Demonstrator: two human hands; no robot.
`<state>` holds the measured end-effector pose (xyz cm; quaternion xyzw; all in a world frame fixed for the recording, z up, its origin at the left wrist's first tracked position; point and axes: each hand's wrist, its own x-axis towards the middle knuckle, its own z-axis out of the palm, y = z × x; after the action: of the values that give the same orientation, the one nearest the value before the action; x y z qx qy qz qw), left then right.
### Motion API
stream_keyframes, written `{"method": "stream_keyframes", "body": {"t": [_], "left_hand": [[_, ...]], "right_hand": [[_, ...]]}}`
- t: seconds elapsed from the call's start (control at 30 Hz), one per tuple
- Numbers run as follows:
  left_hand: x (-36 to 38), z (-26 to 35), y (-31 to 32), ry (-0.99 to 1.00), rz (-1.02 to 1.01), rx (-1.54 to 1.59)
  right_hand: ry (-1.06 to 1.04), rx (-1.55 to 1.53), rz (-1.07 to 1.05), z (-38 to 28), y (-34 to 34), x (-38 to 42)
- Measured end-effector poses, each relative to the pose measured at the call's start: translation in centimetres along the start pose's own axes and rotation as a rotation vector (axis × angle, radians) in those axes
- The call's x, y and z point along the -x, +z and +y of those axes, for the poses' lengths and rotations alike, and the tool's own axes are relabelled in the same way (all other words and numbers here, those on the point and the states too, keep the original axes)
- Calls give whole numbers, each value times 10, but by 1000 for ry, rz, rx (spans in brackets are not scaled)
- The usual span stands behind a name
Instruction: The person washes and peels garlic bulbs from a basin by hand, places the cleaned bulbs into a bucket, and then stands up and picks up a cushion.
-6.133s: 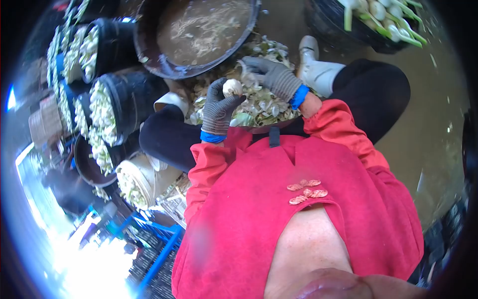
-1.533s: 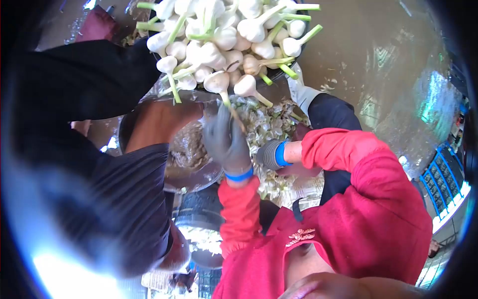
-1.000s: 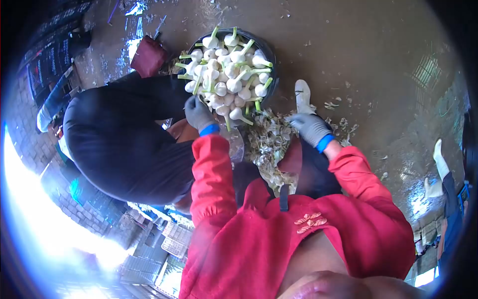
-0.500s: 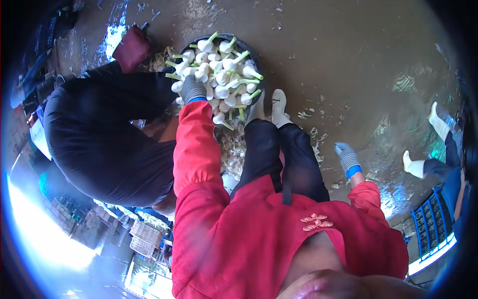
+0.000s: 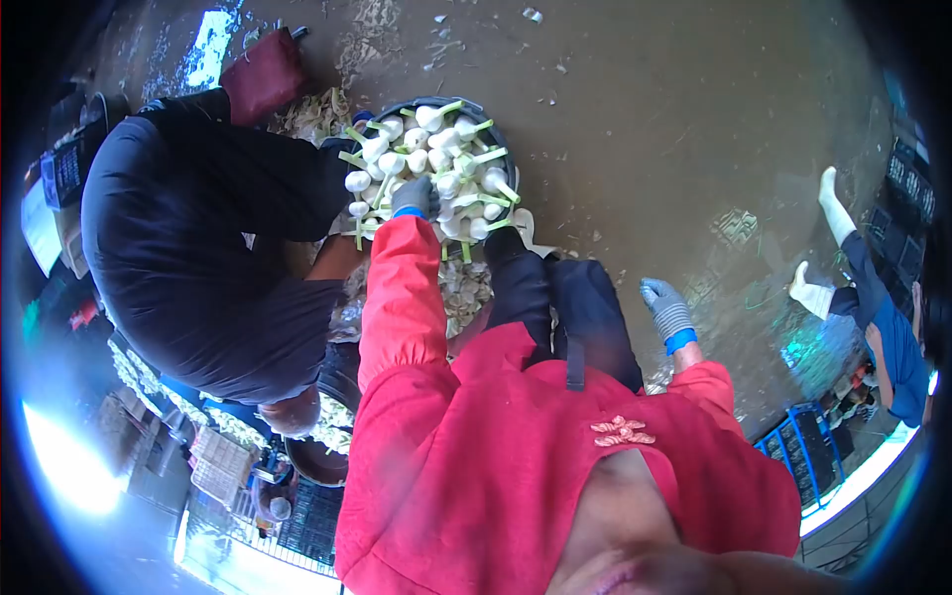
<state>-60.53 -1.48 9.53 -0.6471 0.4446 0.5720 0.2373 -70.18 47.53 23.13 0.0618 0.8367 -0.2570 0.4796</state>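
A dark round tub (image 5: pixel 510 149) is heaped with white garlic bulbs (image 5: pixel 446 142) with green stem stubs. My left hand (image 5: pixel 415 196), in a grey glove with a blue cuff, lies on the bulbs at the tub's near side. Its fingers are curled down, and what they grip, if anything, is hidden. Off to the right, above the wet floor, my right hand (image 5: pixel 666 305) hangs in a similar glove. Its fingers are loosely stretched and hold nothing.
A bent-over co-worker in dark clothes (image 5: pixel 198 258) is close on my left, by the tub. Beyond lies a dark red block-like object (image 5: pixel 263 76). Garlic peelings (image 5: pixel 461 293) litter the wet floor. Another person's white boot (image 5: pixel 835 203) and a blue metal frame (image 5: pixel 803 446) are at right.
My left hand has shifted nearer and slightly right over the bulbs. The tub appears lower in view, and my right hand a little further left. The co-worker's head has come into view.
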Motion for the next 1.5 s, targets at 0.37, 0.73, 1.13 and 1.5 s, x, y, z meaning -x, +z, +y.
{"method": "stream_keyframes", "body": {"t": [0.37, 0.73, 1.13, 1.5], "left_hand": [[124, -164, -82, 93, 145, -1186], [254, -117, 27, -373, 305, -668], [256, 281, 84, 596, -182, 939], [198, 434, -33, 379, -290, 1143]], "right_hand": [[337, -303, 134, 161, -101, -29], [125, 623, 33, 16, -332, -160], [-995, 1003, -140, -553, -165, -122], [-793, 1253, -418, -783, -32, -163]]}}
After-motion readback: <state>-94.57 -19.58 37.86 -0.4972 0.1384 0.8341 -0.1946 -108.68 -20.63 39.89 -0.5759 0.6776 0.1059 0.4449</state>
